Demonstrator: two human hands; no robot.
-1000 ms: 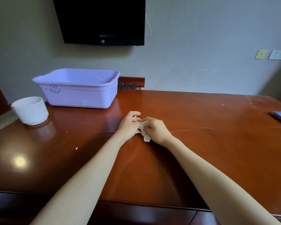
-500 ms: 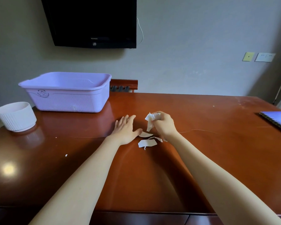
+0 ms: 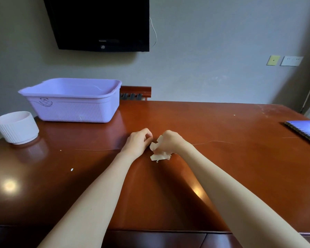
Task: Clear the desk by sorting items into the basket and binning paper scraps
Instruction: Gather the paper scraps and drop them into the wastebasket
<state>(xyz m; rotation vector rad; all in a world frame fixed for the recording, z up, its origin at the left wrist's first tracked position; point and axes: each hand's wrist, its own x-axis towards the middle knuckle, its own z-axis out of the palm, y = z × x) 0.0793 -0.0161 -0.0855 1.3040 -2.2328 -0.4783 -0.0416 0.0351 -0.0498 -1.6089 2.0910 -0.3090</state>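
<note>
The right hand [image 3: 170, 142] is curled round a wad of white scraps [image 3: 159, 156]. It rests on the desk [image 3: 222, 167], to the right of the basket [image 3: 73, 108] and nearer the person. The lower part of the wad touches the wood under the hand, and another corner sticks out past the knuckles toward the left hand [image 3: 139, 143].

The left hand lies just beside it, on the basket's side, with its fingers bent and the forefinger tip meeting the thumb. I cannot tell whether anything is pinched there.

The lilac basket stands upright at the desk's far edge. A white ribbed bin [image 3: 16, 129] sits near the basket on its left, not touching it. One small white fleck [image 3: 72, 169] lies in front of the basket, well apart from the hands. A blue notebook [image 3: 306, 129] lies far to the basket's right, at the picture's edge. A dark TV [image 3: 100, 22] hangs on the wall above the basket.
</note>
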